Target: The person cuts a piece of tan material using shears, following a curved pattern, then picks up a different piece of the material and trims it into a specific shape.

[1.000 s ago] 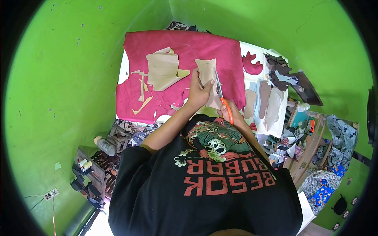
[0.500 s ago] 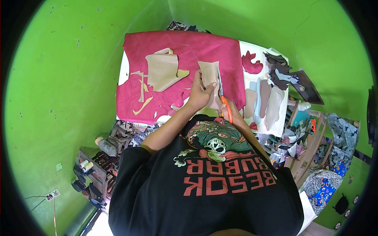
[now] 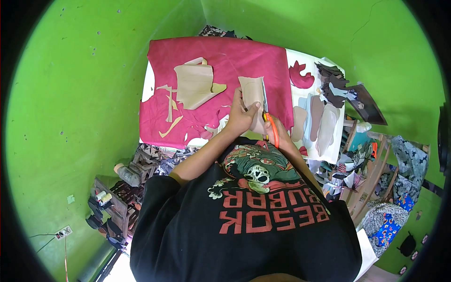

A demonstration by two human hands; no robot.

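Note:
My left hand (image 3: 242, 115) is closed on a tan piece of leather-like sheet (image 3: 252, 89), its thumb lying on top. A drawn line shows faintly across the upper part of the piece. In my right hand (image 3: 276, 130) is a pair of scissors (image 3: 271, 126) with orange handles, gripped at the loops. Their blades point away from me along the right edge of the tan piece. Beneath both hands spreads a large red sheet (image 3: 225, 58). Left of them, a bigger tan sheet (image 3: 193, 84) lies folded over at its edges on the red one.
Thin tan offcuts (image 3: 170, 128) lie to the left. On the white tabletop (image 3: 297, 99) at right are sole-shaped pieces (image 3: 326, 129), a red scrap (image 3: 300, 76) and a stack of dark pieces (image 3: 331, 77). A wooden rack (image 3: 371, 183) with fabrics stands at the lower right.
The tan piece has shifted slightly right and down with my left hand, and its top now lies flatter. The scissors have moved a little with it and stand more upright in view.

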